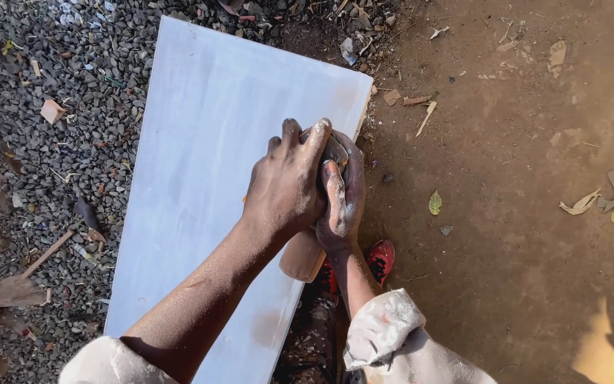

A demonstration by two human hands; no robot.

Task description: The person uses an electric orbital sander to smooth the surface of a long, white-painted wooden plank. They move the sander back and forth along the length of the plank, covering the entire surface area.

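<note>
Seen from above, a person's two dust-coated hands press together on a small brown sanding block (305, 254) near the right edge of a long, pale white-painted flat board (207, 178), which lies across the middle of the frame with its long axis running from the upper centre down toward the lower left. The left hand (284, 186) lies on top, fingers together and curled forward over the block's hidden upper end, its fingertips pointing to the top of the frame; the right hand (342, 195) wraps in from the right side, fingers closed around the same end and partly tucked under the left. Both hands are clamped on the block, and only its rounded tan lower end shows, poking out below the wrists toward the bottom of the frame, so the block's long axis runs roughly along the forearms and the board's right edge. Neither hand is nearer than the other, as both are in contact. Rolled pale sleeves (385, 327) show at the bottom of the frame, and a red shoe (381, 257) peeks out beside the board on bare brown earth (520, 178) at right, scattered with dry leaves (435, 203); dark grey gravel (58, 142) littered with wood scraps fills the left side
</note>
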